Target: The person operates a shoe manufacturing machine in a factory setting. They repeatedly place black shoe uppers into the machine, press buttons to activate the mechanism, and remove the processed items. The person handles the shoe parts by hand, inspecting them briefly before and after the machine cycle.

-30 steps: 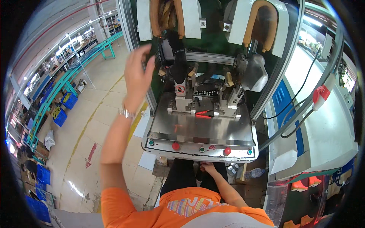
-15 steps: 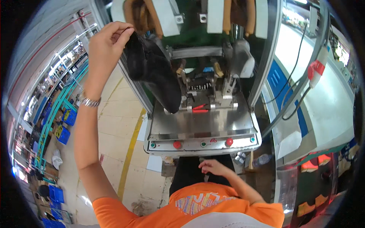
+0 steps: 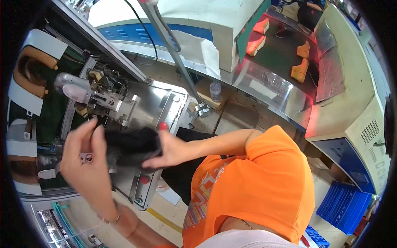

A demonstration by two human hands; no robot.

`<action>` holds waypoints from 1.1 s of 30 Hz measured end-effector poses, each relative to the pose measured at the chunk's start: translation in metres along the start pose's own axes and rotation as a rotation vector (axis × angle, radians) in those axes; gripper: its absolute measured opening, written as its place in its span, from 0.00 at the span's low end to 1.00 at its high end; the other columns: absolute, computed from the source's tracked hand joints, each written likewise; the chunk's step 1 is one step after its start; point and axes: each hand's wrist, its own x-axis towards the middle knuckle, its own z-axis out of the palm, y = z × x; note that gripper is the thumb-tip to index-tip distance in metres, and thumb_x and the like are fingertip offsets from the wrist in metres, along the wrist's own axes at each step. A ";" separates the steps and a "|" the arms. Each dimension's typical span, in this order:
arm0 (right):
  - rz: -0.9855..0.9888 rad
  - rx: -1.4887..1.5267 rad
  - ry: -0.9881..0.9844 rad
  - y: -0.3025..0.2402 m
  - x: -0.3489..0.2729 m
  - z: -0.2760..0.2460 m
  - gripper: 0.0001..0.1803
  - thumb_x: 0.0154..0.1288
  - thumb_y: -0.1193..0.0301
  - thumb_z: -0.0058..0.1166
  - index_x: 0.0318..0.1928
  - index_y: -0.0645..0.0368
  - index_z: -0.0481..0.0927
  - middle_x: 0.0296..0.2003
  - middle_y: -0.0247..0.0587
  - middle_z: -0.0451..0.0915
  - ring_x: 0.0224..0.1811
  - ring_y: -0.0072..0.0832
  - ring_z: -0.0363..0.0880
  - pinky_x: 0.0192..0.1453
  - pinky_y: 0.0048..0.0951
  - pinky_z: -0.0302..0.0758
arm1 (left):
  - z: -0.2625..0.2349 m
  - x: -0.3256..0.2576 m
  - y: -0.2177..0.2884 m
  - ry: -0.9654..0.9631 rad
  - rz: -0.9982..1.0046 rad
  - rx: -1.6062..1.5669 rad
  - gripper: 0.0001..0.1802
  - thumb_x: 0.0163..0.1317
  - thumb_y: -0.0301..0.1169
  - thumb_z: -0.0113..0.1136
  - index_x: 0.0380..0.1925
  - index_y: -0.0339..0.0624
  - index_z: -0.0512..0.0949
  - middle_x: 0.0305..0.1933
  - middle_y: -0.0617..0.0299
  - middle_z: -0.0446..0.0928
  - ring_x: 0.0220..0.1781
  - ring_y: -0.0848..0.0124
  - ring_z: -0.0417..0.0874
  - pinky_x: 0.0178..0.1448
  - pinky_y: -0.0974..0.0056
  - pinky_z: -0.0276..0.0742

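black boot [image 3: 133, 142], newly gripped by right hand [image 3: 173, 149] near the machine [image 3: 152, 99], was so supported; left hand's [image 3: 86, 165] finger hold i could not tell.

- My left forearm [image 3: 134, 227]: enters at the lower edge, slanting up and leftward to the wrist [image 3: 109, 211].
- My left hand [image 3: 84, 161]: raised, fingers bent, thumb [image 3: 98, 142] near the fingertips; slightly blurred.
- My right arm [image 3: 219, 144]: bent at the elbow, forearm running leftward.
- My right hand [image 3: 173, 149]: clasping, its fingers largely hidden.
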 end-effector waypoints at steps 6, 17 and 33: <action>0.452 0.059 0.513 -0.044 -0.047 -0.119 0.36 0.41 0.67 0.65 0.52 0.64 0.63 0.42 0.43 0.74 0.43 0.33 0.74 0.47 0.28 0.71 | 0.038 0.013 0.017 -0.105 0.114 -0.402 0.22 0.47 0.24 0.60 0.46 0.38 0.72 0.42 0.57 0.75 0.44 0.68 0.76 0.45 0.67 0.70; 0.360 0.117 1.502 -0.069 -0.098 -0.479 0.21 0.52 0.58 0.57 0.41 0.59 0.73 0.28 0.37 0.76 0.29 0.30 0.77 0.40 0.37 0.74 | 0.058 -0.017 -0.032 -0.309 -0.156 -0.665 0.22 0.53 0.19 0.51 0.51 0.35 0.67 0.43 0.56 0.74 0.46 0.70 0.75 0.52 0.67 0.68; 0.474 -0.164 0.624 0.185 -0.034 -0.195 0.12 0.54 0.80 0.46 0.41 0.63 0.74 0.34 0.40 0.77 0.35 0.24 0.75 0.41 0.22 0.72 | 0.038 -0.022 0.041 -0.107 0.346 -2.219 0.20 0.59 0.41 0.50 0.37 0.31 0.74 0.40 0.44 0.73 0.41 0.59 0.76 0.53 0.60 0.67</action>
